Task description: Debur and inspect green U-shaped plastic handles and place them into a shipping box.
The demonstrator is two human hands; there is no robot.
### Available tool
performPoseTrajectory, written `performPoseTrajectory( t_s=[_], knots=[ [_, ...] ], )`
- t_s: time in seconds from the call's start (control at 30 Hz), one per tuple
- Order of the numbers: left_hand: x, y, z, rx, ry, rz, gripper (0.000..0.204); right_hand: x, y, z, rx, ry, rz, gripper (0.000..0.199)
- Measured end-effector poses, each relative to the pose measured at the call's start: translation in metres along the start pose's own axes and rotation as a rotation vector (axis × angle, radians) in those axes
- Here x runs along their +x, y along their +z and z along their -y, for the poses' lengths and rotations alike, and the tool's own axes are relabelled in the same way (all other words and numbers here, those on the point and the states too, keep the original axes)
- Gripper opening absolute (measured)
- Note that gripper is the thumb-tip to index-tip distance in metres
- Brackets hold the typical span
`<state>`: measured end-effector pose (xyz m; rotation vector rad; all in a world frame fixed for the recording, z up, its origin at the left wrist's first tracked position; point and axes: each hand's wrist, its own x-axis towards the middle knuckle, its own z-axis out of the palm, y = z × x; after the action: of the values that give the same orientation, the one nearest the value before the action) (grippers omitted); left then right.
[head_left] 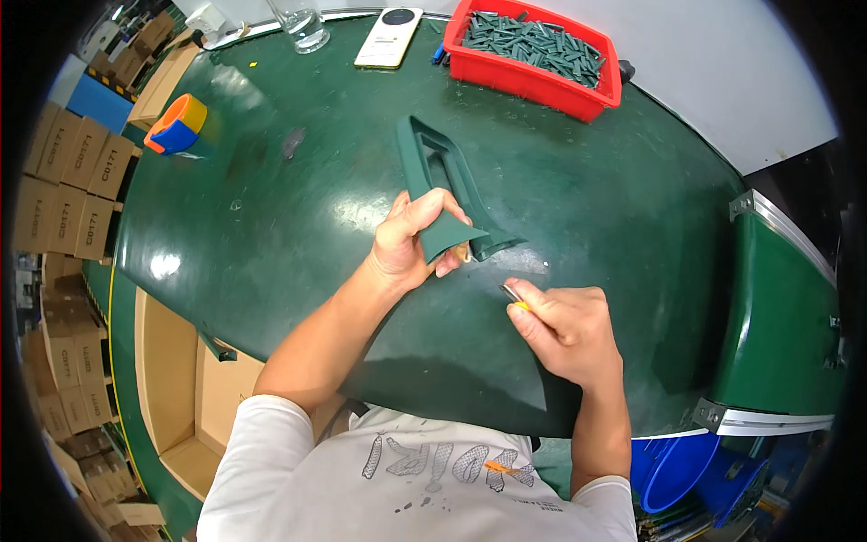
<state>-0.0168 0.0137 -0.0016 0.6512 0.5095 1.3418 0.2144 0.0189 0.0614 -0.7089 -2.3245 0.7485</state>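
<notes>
My left hand [414, 242] grips the near end of a dark green plastic frame part [442, 176], a long piece with a rectangular opening that rests tilted on the green table [298, 235]. My right hand [564, 330] is closed around a small tool with a yellow handle and a metal tip [512, 294]. The tip points up and left toward the frame's near corner, a short gap away from it.
A red bin [591, 95] of several small green parts stands at the back right. A white phone [388, 38], a glass [301, 23] and an orange-blue tape dispenser [176, 125] lie further back. Cardboard boxes [77, 176] stack at left; a blue bucket [673, 465] sits low right.
</notes>
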Motion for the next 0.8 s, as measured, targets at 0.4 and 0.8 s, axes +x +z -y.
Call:
performPoseTrajectory(
  t_s=[0.4, 0.8],
  knots=[
    [0.001, 0.021, -0.011, 0.073, -0.068, -0.136, 0.034, 0.009, 0.013, 0.013, -0.050, -0.050, -0.030, 0.021],
    [0.001, 0.024, -0.013, 0.106, -0.073, -0.143, 0.032, 0.009, 0.008, 0.019, -0.223, -0.086, -0.003, 0.024]
  ],
)
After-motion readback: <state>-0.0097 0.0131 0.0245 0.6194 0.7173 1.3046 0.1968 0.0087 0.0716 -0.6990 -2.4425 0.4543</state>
